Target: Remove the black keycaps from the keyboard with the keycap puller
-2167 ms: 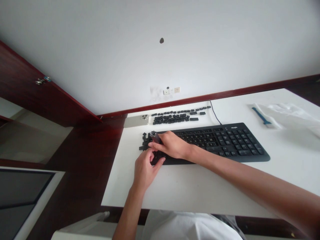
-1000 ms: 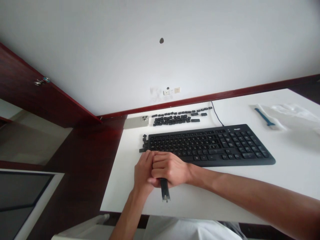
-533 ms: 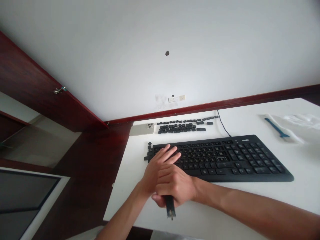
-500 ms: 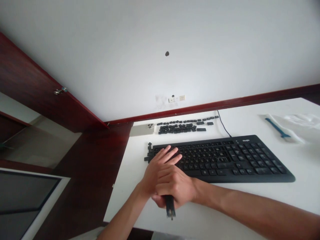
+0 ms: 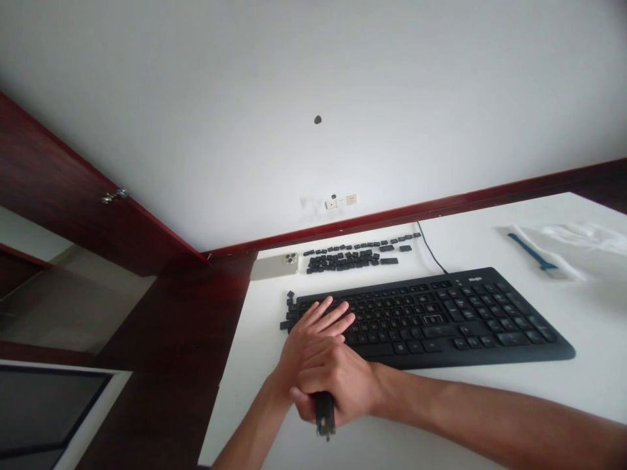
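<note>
A black computer keyboard [image 5: 426, 313] lies on the white table; over much of its left and middle part the keycaps are off. My left hand [image 5: 318, 326] rests on its left portion, fingers stretched out and spread. Crossing over the left wrist, my right hand [image 5: 337, 378] is closed around a black bar-shaped tool [image 5: 324, 414] whose end, with small metal bits, sticks out toward me. The rest of that tool is hidden in the fist. Several loose keycaps [image 5: 290, 307] lie beside the keyboard's left end, and rows of more keycaps [image 5: 343, 261] sit behind it.
A phone [image 5: 272, 267] lies face down at the table's back left. At the right, a blue brush [image 5: 531, 251] rests by a white cloth or bag [image 5: 597, 238]. The keyboard's cable [image 5: 431, 248] runs to the back edge, near the wall.
The view has shifted slightly, so the table items sit a little lower and further left. Both hands keep their pose on the keyboard, and the tool stays in my right hand.
</note>
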